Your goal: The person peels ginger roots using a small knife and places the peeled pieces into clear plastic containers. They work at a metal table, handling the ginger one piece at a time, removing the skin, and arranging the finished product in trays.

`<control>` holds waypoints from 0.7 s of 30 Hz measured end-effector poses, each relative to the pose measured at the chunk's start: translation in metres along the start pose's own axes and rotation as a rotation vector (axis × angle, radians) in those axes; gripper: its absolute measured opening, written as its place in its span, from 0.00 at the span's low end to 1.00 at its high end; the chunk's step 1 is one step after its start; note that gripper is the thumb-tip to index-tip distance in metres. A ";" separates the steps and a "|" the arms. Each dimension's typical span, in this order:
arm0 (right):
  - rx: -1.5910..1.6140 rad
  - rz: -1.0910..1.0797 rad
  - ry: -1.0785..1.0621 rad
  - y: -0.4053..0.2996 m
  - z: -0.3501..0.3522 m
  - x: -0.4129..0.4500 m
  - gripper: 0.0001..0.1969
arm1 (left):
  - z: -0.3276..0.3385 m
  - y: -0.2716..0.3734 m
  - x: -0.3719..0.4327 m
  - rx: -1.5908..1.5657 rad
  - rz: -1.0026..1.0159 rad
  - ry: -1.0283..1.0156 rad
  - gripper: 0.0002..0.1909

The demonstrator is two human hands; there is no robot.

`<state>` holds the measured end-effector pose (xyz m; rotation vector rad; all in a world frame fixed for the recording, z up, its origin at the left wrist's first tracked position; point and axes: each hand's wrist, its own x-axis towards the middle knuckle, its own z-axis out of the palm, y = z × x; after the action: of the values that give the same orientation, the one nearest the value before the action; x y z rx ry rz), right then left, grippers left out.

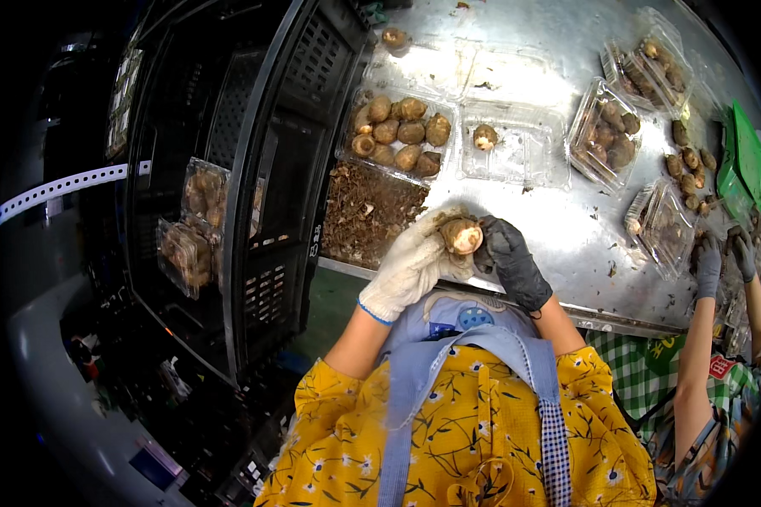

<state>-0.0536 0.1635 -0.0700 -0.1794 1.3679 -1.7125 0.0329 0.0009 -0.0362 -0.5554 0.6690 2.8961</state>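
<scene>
My left hand (pixel 412 256), in a white knit glove, grips a brown taro corm (pixel 461 236) with a pale cut end facing up towards me. On the corm's right side is my right hand (pixel 510 260), in a dark glove, its fingers curled against it; whether they pinch anything is hidden. Beyond my left hand, a clear plastic clamshell tray (pixel 445 166) holds several taro corms (pixel 411 132). To its right stands another open clamshell (pixel 526 176) with a single corm (pixel 485 137) in it.
Brown peel scraps (pixel 361 209) lie left of my hands. A black plastic crate (pixel 279 190) with filled packs (pixel 190 253) stands at left. Filled clamshells (pixel 605 136), loose corms (pixel 688 171) and a green container (pixel 742 158) are at right, near a co-worker's gloved hands (pixel 708 263).
</scene>
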 end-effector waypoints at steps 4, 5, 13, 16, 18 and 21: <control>-0.730 -0.498 0.056 -0.007 -0.001 0.002 0.11 | 0.007 -0.009 0.006 0.132 0.052 0.170 0.23; -0.957 -0.680 0.070 -0.013 0.003 0.003 0.11 | 0.006 -0.009 0.007 0.183 0.036 0.187 0.23; -0.116 -0.120 0.232 0.021 -0.029 0.006 0.09 | 0.011 0.005 0.045 1.030 0.337 0.252 0.23; -0.239 -0.071 0.250 0.022 -0.035 0.007 0.09 | 0.032 0.024 0.072 1.438 0.366 0.143 0.25; -0.310 -0.063 0.202 0.020 -0.039 0.005 0.09 | 0.045 0.031 0.081 1.607 0.390 0.134 0.27; -0.400 -0.131 0.162 0.018 -0.038 0.005 0.08 | 0.029 0.057 0.101 1.741 0.513 0.513 0.26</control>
<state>-0.0692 0.1877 -0.1016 -0.3678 1.8487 -1.5672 -0.0812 -0.0342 -0.0269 -0.7511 2.9879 1.2294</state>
